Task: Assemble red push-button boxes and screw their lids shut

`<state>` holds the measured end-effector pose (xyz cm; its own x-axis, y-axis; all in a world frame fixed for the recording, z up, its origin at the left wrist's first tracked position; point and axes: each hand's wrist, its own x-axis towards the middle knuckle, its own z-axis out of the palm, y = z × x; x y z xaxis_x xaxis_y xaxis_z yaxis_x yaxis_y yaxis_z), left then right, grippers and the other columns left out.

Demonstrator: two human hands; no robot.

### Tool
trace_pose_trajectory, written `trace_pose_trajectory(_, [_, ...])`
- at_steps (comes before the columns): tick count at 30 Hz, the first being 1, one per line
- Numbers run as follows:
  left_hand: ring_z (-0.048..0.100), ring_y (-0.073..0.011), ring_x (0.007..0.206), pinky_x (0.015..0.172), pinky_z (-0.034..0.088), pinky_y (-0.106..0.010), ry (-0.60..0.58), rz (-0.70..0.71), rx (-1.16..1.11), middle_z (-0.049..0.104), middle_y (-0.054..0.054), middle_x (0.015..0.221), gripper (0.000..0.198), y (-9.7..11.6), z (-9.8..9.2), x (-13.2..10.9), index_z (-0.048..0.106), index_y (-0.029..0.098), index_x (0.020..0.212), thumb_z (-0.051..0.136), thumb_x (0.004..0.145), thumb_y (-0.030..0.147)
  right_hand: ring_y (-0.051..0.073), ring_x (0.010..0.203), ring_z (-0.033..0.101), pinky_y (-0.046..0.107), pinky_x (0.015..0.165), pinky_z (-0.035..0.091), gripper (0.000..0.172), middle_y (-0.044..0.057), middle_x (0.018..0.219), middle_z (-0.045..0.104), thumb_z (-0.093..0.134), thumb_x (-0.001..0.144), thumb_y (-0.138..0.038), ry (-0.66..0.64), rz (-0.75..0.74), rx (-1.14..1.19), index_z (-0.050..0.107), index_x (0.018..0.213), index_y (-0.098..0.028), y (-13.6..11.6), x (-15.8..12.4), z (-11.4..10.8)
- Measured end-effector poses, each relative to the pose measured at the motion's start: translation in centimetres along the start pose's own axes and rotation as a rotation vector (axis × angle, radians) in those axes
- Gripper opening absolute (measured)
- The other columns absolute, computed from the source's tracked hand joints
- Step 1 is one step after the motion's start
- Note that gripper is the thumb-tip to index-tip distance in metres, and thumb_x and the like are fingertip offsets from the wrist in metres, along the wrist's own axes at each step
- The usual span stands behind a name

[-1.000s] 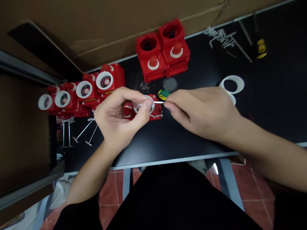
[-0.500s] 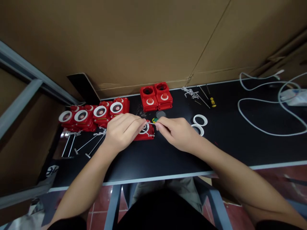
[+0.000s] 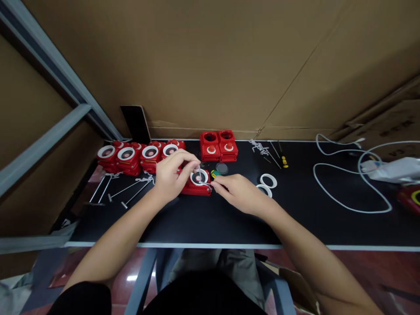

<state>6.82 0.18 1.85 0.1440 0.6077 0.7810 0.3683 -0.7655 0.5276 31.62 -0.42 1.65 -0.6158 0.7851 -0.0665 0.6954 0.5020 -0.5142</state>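
A red box with a white ring (image 3: 204, 176) around a round dark window lies on the table between my hands. Over that window, my left hand (image 3: 173, 173) pinches a thin white cord (image 3: 206, 183) at its fingertips. My right hand (image 3: 234, 190) is closed at the box's right side, thumb and finger on the same cord. Just above the right fingers shows a green and yellow handle (image 3: 215, 173), its shaft out of sight; whether the hand holds it I cannot tell. A grey disc (image 3: 222, 168) lies behind it.
Several red boxes with white rings (image 3: 126, 154) stand at left, with small metal hammers (image 3: 136, 194) before them. Two red boxes without rings (image 3: 218, 146) stand behind. Rightward lie loose white rings (image 3: 268, 180), a yellow screwdriver (image 3: 284, 162), corded hammers (image 3: 260, 147) and a white cable (image 3: 348, 203).
The camera view has shifted. My hands have moved slightly apart, the right one lower, uncovering more of the white ring. The white strand between them now hangs in a bend.
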Motion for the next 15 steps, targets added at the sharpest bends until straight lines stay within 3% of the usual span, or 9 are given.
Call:
trace_pose_trajectory(2, [0.074, -0.0145, 0.07, 0.071, 0.06, -0.027, -0.018, -0.251, -0.22, 0.08, -0.002, 0.082, 0.023, 0.2, 0.3, 0.0, 0.078, 0.019, 0.094, 0.076, 0.108, 0.036, 0.013, 0.076, 0.055, 0.028, 0.076, 0.03, 0.039, 0.004, 0.091, 0.072, 0.047, 0.12, -0.037, 0.006, -0.002, 0.008, 0.067, 0.094, -0.017, 0.2, 0.1, 0.0])
trace_pose_trajectory(4, [0.073, -0.0141, 0.065, 0.064, 0.059, -0.026, -0.036, -0.365, -0.308, 0.08, -0.003, 0.082, 0.03, 0.3, 0.6, 0.0, 0.077, 0.018, 0.094, 0.076, 0.107, 0.045, 0.014, 0.08, 0.055, 0.029, 0.077, 0.032, 0.037, 0.006, 0.094, 0.072, 0.048, 0.12, -0.036, 0.02, -0.015, 0.016, 0.067, 0.095, -0.016, 0.4, 0.3, 0.1])
trace_pose_trajectory(10, [0.07, -0.0139, 0.057, 0.057, 0.058, -0.024, -0.13, -0.472, -0.404, 0.075, -0.002, 0.072, 0.05, 0.5, 1.6, 0.4, 0.073, 0.016, 0.09, 0.077, 0.102, 0.064, 0.015, 0.088, 0.06, 0.029, 0.088, 0.043, 0.028, 0.006, 0.094, 0.07, 0.064, 0.112, -0.03, 0.006, -0.134, 0.089, 0.069, 0.088, -0.015, 0.6, 1.0, -1.0])
trace_pose_trajectory(15, [0.064, -0.013, 0.063, 0.061, 0.055, -0.025, -0.167, -0.472, -0.402, 0.072, -0.001, 0.076, 0.044, 0.4, 1.4, 0.7, 0.077, 0.017, 0.09, 0.086, 0.095, 0.059, 0.015, 0.087, 0.064, 0.029, 0.083, 0.046, 0.015, 0.007, 0.099, 0.075, 0.069, 0.106, -0.03, 0.09, -0.144, 0.234, 0.072, 0.102, -0.015, -0.5, 1.6, -2.6])
